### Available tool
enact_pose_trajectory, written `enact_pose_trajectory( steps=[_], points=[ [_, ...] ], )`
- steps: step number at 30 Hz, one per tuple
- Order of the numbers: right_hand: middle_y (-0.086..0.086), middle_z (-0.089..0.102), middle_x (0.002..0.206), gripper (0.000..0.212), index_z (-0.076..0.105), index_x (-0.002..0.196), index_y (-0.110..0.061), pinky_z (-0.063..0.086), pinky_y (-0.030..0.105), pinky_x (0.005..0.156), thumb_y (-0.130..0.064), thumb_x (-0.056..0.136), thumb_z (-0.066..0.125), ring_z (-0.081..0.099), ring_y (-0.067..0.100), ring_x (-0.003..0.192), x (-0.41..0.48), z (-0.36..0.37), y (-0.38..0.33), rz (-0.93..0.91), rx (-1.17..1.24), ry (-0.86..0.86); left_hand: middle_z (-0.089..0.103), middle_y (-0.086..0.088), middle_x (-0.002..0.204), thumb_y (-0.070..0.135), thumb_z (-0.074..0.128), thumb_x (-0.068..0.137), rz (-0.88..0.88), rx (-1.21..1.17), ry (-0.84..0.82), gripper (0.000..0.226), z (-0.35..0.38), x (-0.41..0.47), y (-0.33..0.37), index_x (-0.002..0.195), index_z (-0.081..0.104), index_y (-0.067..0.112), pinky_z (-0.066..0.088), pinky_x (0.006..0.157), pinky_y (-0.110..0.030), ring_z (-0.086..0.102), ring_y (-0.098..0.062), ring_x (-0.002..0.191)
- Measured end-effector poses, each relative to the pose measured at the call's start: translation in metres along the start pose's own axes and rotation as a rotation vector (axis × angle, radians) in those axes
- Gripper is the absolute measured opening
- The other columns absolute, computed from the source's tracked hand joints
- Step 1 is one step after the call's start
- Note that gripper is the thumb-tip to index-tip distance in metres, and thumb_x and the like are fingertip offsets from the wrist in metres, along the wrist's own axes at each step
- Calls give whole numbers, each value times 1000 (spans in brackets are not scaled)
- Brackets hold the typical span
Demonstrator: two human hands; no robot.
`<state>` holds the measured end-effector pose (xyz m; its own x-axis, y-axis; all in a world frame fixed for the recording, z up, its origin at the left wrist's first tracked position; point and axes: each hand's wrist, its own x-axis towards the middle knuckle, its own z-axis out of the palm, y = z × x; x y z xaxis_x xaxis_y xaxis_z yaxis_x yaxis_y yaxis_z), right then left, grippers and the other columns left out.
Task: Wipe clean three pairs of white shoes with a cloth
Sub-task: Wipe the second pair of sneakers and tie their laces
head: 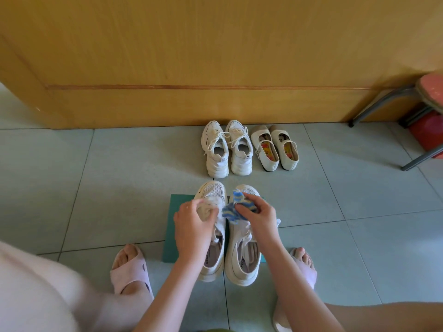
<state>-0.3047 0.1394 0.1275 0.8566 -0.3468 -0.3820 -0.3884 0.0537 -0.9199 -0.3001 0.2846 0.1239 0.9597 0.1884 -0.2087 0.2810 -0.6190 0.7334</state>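
Now our left hand [194, 227] grips the left sneaker [212, 192] by its upper, while our right hand [260, 215] pinches the blue-and-white cloth [233, 208] above the right sneaker [242, 262].

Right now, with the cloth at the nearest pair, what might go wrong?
1. The right hand pinches the cloth bunched, so little of it may meet the right shoe.
2. The left hand grips only the left shoe; the right one could slide when rubbed.
3. Both shoes overhang the green mat, so dirt may land on the floor tiles.
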Motion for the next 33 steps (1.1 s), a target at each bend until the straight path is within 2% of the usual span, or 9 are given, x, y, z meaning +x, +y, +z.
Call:
enact_pose_trajectory(
  steps=[5,12,15,17,20,23,28,31,33],
  points=[
    [1,69,85,35,66,108,-16,55,16,66,1,77,71,65,8,71,29,1,-4,-13,-105,26,35,-11,137,49,74,69,-188,122,-155,89,26,4,-16,136,32,9,44,94,-39,40,-29,123],
    [1,64,79,38,65,109,-15,44,8,50,7,79,62,58,-1,58,73,10,-13,-27,-198,51,51,-1,117,39,66,76,-179,123,-192,64,20,16,-28,132,41,21,49,81,-33,56,-20,101],
    [6,66,93,45,63,117,-17,49,17,62,5,78,62,63,16,79,91,19,-13,-41,-299,28,59,7,109,39,69,72,-204,-44,-185,60,10,16,-40,128,49,26,55,78,-33,60,-11,93],
    [4,65,96,49,60,121,-19,50,20,68,5,78,62,62,16,82,102,29,-14,-63,-376,11,63,8,104,33,71,74,-216,-145,-194,55,4,17,-45,126,53,25,53,65,-19,62,-3,85],
    [3,60,87,43,62,118,-12,41,4,54,5,79,60,53,10,67,119,50,-22,-126,-483,-59,65,6,102,28,71,78,-230,-213,-231,51,-2,21,-51,126,54,22,45,48,-7,64,5,67],
    [2,57,80,36,67,113,-8,36,2,49,3,80,59,51,13,67,130,74,-27,-205,-600,-186,65,8,98,25,72,79,-242,-268,-251,50,-5,22,-52,126,55,18,52,50,-16,66,4,62],
    [0,52,94,33,67,110,-20,36,36,92,-40,91,49,38,18,99,133,91,-19,-37,-960,-419,64,12,96,29,71,79,-219,-258,-223,49,-3,22,-53,125,57,18,51,54,-13,65,0,74],
    [10,58,88,44,67,98,-9,41,36,82,-45,95,42,50,22,85,133,84,-16,47,-791,-391,65,14,92,29,70,80,-216,-250,-213,47,-1,23,-53,124,58,20,52,54,-15,65,0,72],
    [9,62,83,29,70,90,-11,47,37,75,-36,92,53,54,20,76,131,80,-14,5,-718,-379,63,18,87,27,68,81,-214,-248,-204,44,0,22,-52,124,58,20,49,50,-12,64,7,66]
  ],
)
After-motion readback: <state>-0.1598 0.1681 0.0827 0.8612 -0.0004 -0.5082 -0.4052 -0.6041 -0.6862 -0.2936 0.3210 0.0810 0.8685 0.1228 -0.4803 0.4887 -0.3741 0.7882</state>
